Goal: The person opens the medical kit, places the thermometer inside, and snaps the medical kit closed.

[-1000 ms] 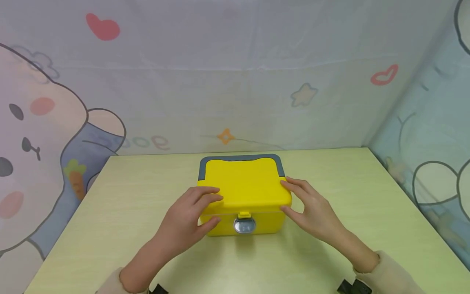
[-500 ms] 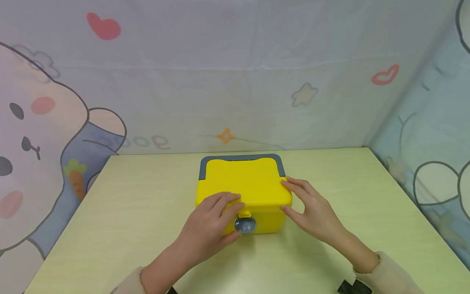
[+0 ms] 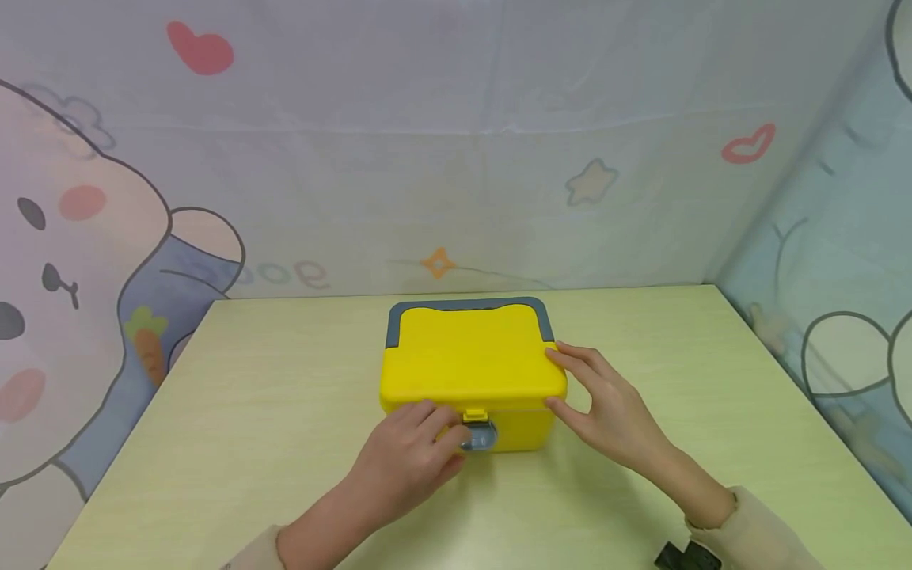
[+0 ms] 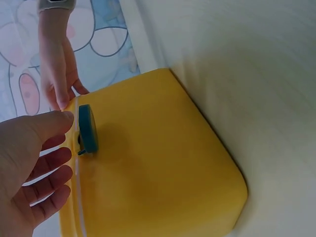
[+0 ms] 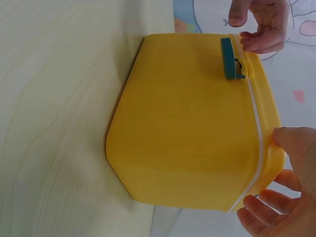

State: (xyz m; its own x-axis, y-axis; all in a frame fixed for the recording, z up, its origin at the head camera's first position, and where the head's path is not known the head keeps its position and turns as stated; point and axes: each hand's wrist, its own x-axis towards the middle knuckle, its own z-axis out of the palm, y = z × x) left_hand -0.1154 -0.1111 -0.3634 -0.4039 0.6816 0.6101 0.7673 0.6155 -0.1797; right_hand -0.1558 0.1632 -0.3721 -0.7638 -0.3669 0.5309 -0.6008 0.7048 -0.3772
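Observation:
A yellow storage box (image 3: 456,356) with a grey handle (image 3: 470,304) stands on the table, its lid down. An oval latch (image 3: 483,437) sits on its front; in the wrist views it looks teal and sticks out from the wall. My left hand (image 3: 406,455) is at the latch's left side, fingers loosely bent, thumb tip near the latch in the left wrist view. Nothing is pinched in it. My right hand (image 3: 616,408) holds the lid's right front corner, thumb (image 5: 284,137) on the front edge and fingers (image 5: 269,210) round the side.
The pale wooden table (image 3: 285,372) extends to both sides of the box. Behind it hangs a cloth backdrop (image 3: 427,158) printed with cartoon shapes. A black device (image 3: 687,556) is strapped at the right sleeve.
My left hand has moved right and down, from the box's left front corner to the latch, its fingers bending more. The right hand and the box have hardly moved.

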